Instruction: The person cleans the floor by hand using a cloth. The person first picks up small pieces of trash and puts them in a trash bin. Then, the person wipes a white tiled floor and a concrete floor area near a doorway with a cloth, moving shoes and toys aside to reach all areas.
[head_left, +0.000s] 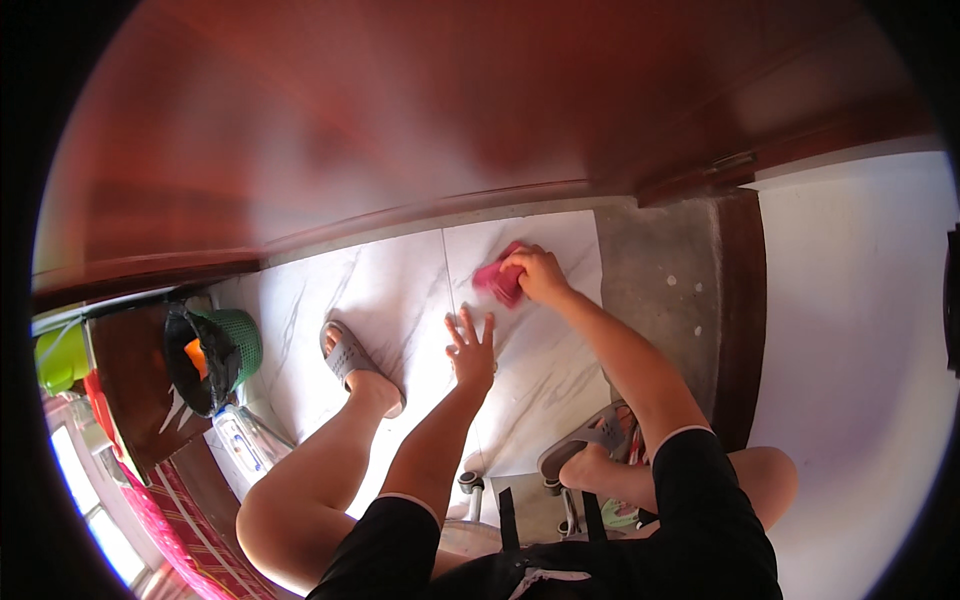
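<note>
My right hand grips a pink-red cloth against the marble-patterned floor tiles. The cloth's left edge looks blurred. To the lower left of it, my left hand has its fingers spread at the tiles and holds nothing. A thin seam between tiles runs just beside the left fingertips. Grey slippers are on both of my feet, the left slipper on the tiles and the right slipper near their lower right edge.
Dark red glossy wooden panels rise along the far side. At the left stands a green mesh bin with a black liner. Bare grey concrete borders the tiles at right, beside a dark wooden frame. Metal casters are near my body.
</note>
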